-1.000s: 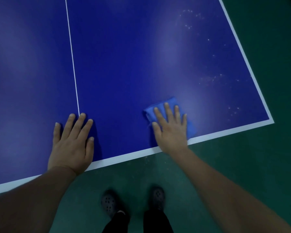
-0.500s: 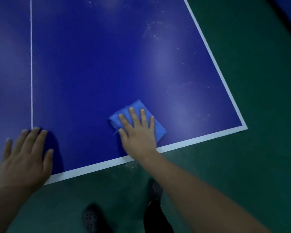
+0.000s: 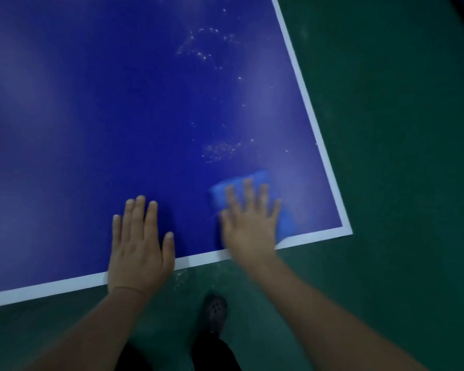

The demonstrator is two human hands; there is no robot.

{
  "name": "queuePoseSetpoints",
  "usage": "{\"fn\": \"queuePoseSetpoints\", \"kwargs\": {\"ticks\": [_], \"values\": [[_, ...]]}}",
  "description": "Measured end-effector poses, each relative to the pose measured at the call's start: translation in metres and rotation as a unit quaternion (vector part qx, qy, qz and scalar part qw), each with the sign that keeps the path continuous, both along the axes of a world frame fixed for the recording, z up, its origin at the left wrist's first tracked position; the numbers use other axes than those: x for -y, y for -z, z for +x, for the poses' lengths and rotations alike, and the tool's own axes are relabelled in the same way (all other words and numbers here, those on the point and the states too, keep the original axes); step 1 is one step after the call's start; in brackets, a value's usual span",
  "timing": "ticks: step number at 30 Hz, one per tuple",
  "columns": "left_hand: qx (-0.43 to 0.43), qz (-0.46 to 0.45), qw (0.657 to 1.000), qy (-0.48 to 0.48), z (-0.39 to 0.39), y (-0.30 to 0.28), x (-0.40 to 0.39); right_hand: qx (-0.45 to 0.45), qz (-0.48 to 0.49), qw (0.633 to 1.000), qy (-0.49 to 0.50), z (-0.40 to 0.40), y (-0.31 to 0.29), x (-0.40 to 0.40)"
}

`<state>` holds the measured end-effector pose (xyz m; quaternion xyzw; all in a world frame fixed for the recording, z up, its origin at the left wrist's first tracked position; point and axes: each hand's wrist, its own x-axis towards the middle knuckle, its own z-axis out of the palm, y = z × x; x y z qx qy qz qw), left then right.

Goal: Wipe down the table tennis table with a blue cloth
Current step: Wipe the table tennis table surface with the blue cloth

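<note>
Right hand [image 3: 249, 223] first: fingers spread and straight, laid flat on top of the blue cloth [image 3: 255, 180], pressing it onto the table tennis table [image 3: 105, 116]. Nothing is curled round the cloth; it is pinned under the palm and fingers, and hand and cloth are both blurred. The folded cloth sits near the table's near right corner, its right end touching the white line [image 3: 198, 259] along the near edge, with the white side line [image 3: 303, 95] a little way off to its right.

Left hand [image 3: 140, 245] now: also flat, fingers straight and close together, thumb out to the side, palm down on the bare blue surface just beside the right hand. Its heel lies over the near edge line. It holds nothing.

Beyond the cloth, pale specks of dust [image 3: 220, 151] are scattered over the surface, with more [image 3: 206, 44] farther up.

Below the table's edge, green floor [image 3: 399, 183], and one dark perforated shoe [image 3: 214, 311] between the forearms.
</note>
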<state>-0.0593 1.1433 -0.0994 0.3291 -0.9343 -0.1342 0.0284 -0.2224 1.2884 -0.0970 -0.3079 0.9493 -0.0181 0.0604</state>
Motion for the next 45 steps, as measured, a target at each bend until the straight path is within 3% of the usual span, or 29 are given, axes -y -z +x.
{"fn": "queuePoseSetpoints", "kwargs": {"ticks": [2, 3, 6, 8, 13, 16, 21, 27, 30, 35, 41, 43, 45], "values": [[0.017, -0.013, 1.0, -0.008, 0.0, 0.002, -0.001, 0.034, 0.024, 0.99, -0.135, 0.0, 0.002, -0.015], [0.025, -0.017, 1.0, -0.006, -0.001, 0.002, -0.002, 0.035, 0.021, 0.992, -0.118, -0.025, 0.003, -0.029], [0.037, -0.022, 0.999, -0.005, -0.003, 0.001, -0.004, 0.007, 0.056, 0.996, 0.073, -0.12, 0.002, -0.065], [0.043, -0.024, 0.999, -0.011, -0.004, 0.002, -0.005, 0.036, 0.042, 0.989, 0.136, -0.149, -0.001, -0.075], [0.055, -0.03, 0.998, -0.01, -0.003, 0.001, -0.006, 0.008, 0.019, 0.998, 0.067, -0.058, 0.003, -0.103], [0.057, -0.032, 0.998, -0.01, -0.005, 0.002, -0.006, 0.026, 0.028, 0.999, 0.035, -0.081, 0.003, -0.104], [0.065, -0.036, 0.997, -0.006, -0.004, 0.004, -0.006, 0.047, 0.031, 0.993, 0.107, -0.152, -0.002, -0.069], [0.079, -0.033, 0.996, -0.004, -0.004, 0.003, -0.006, 0.04, 0.043, 0.99, 0.126, -0.075, 0.003, -0.123], [0.087, -0.035, 0.996, -0.007, -0.006, 0.003, -0.006, 0.053, 0.048, 0.985, 0.154, -0.067, 0.006, -0.095], [0.049, -0.025, 0.998, -0.044, -0.005, 0.002, -0.005, 0.011, 0.027, 0.998, -0.055, -0.006, 0.005, 0.011], [-0.026, -0.004, 0.996, -0.085, -0.006, 0.001, -0.004, 0.052, -0.022, 0.978, -0.203, 0.0, 0.002, 0.133], [-0.021, -0.013, 0.998, -0.064, -0.007, 0.002, -0.003, 0.038, -0.015, 0.982, -0.182, -0.05, 0.006, 0.138], [0.002, -0.014, 0.999, -0.037, -0.007, 0.0, -0.003, -0.001, 0.007, 0.997, -0.076, -0.123, 0.008, 0.118]]}}
